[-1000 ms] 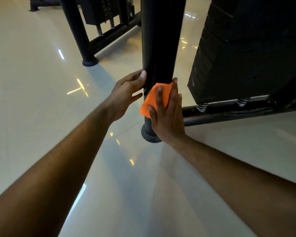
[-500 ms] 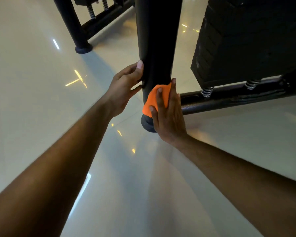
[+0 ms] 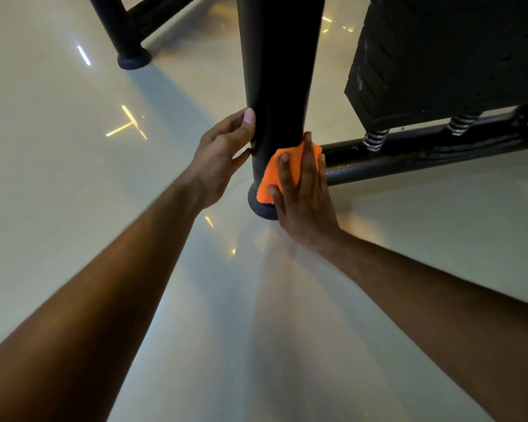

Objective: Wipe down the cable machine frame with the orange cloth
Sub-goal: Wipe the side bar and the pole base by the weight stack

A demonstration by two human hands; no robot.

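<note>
A thick black upright post [image 3: 279,71] of the cable machine frame stands on a round foot [image 3: 261,207] on the floor. My right hand [image 3: 302,196] presses the folded orange cloth [image 3: 273,175] flat against the bottom of the post, just above the foot. My left hand [image 3: 221,158] rests on the post's left side a little higher, thumb along its edge, fingers partly hidden behind the post.
A black horizontal base bar [image 3: 424,150] runs right from the post, with two springs [image 3: 375,140] under the black weight stack [image 3: 445,56]. A second post and foot [image 3: 133,57] stand at the upper left. Glossy pale floor [image 3: 73,178] lies all around.
My right hand has slid the orange cloth down the post to just above the foot. The left hand stays on the post's side, and the view has tilted lower.
</note>
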